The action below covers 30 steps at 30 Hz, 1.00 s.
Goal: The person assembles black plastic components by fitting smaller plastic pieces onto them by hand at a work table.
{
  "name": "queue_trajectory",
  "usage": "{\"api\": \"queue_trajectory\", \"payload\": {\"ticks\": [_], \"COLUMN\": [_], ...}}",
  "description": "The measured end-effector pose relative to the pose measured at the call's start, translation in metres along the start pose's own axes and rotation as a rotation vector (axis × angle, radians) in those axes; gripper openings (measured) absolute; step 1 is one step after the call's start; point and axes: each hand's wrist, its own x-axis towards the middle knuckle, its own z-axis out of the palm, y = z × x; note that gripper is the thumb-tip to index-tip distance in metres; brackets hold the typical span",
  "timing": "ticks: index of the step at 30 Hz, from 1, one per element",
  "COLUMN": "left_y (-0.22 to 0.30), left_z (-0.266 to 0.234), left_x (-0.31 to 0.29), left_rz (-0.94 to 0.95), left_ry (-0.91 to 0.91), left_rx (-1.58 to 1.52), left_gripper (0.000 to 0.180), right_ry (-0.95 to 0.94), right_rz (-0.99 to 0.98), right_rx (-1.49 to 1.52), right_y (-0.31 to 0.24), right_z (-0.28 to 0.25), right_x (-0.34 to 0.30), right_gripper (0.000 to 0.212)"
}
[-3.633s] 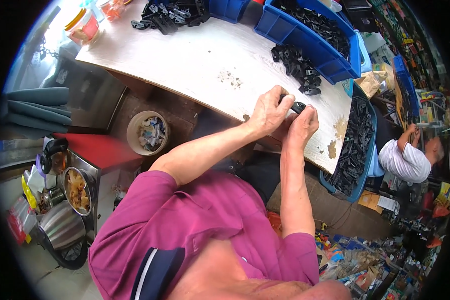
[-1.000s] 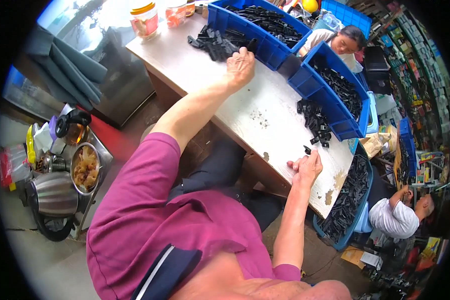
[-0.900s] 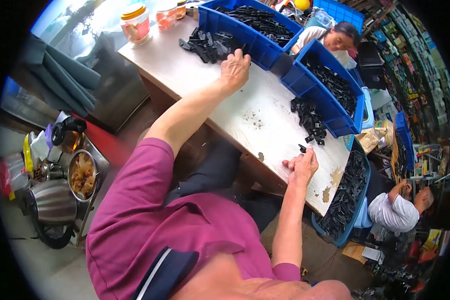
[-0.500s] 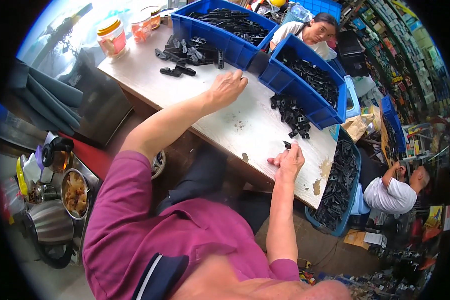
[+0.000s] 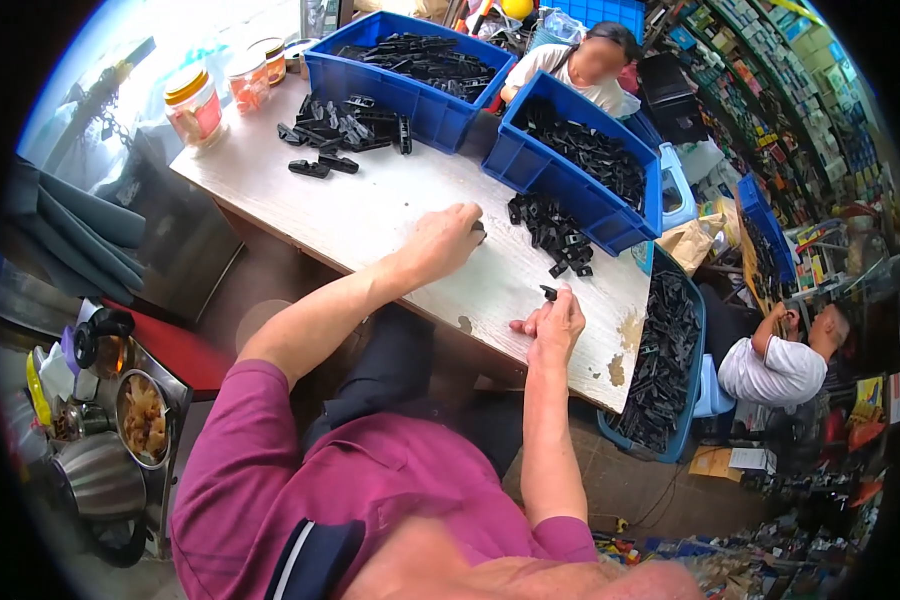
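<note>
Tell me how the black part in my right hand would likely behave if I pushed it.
The black part is probably light, as just the fingertips of your right hand hold it. It is likely stiff, jutting out without sagging. It seems unlikely to roll: its outline looks angular, not round.

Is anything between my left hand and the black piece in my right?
Nothing visible stands between your left hand and the black piece in your right hand; a pile of black parts lies just beyond that line.

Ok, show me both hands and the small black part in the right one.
Left hand (image 5: 442, 240): head view, middle of its back.
Right hand (image 5: 555, 327): head view, middle.
Black part (image 5: 548, 293): head view, its exposed end.
</note>
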Motion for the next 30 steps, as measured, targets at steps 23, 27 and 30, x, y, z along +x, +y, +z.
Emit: {"api": "queue_trajectory", "payload": {"ticks": [23, 27, 30], "left_y": [0.075, 0.079, 0.082], "left_z": [0.047, 0.047, 0.055], "left_x": [-0.033, -0.032, -0.035], "left_rz": [-0.244, -0.350, -0.410], "left_ry": [-0.155, -0.107, -0.119], "left_rx": [-0.701, -0.732, -0.778], "left_gripper": [0.032, 0.031, 0.031], "right_ry": [0.145, 0.133, 0.160], "right_rz": [-0.085, -0.104, -0.119], "right_rx": [0.038, 0.022, 0.003], "right_y": [0.004, 0.005, 0.009], "right_z": [-0.002, 0.000, 0.000], "right_x": [-0.002, -0.004, -0.002], "right_gripper": [0.034, 0.036, 0.037]}}
